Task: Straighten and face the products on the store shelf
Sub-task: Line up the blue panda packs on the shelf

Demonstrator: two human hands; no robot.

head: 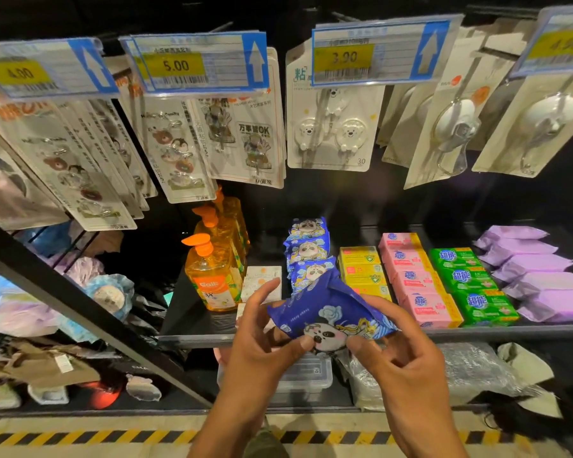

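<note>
Blue panda packet: I am seeing it held in the lower centre of the frame, just in front of the shelf edge and clear of the board.
Long axis: it is running roughly across the frame, left to right, with the right end sitting a little lower. One corner is pointing up toward the row behind.
Facing: the printed side is facing up toward me, and the panda's head is lying at the near edge between the two thumbs.
Left hand: the thumb and fingers are pinching the packet's near-left edge, and the forefinger is lying stretched along the left end.
Right hand: the thumb and forefinger are pinching the near edge just right of the panda's head, with the other fingers curling loosely below.
Row of panda packets: they are standing one behind another just behind the held one, with the pandas facing me.
Orange soap bottles: they are standing left of that row. I am reading "3X" and a brand starting "Gal".
Yellow bars: they are lying between the panda row and the pink bars.
Green bars: they are showing "超能", and the pink ones are carrying the same mark.
Purple packs: they are lying at the right of the frame, and I am reading no writing on them.
Price tags: they are hanging across the top, reading "4.00", "5.00" and "3.90". The far-right one is too blurred to be sure of.
Hook card: it is hanging at upper centre, reading "万事皆OK".
</note>
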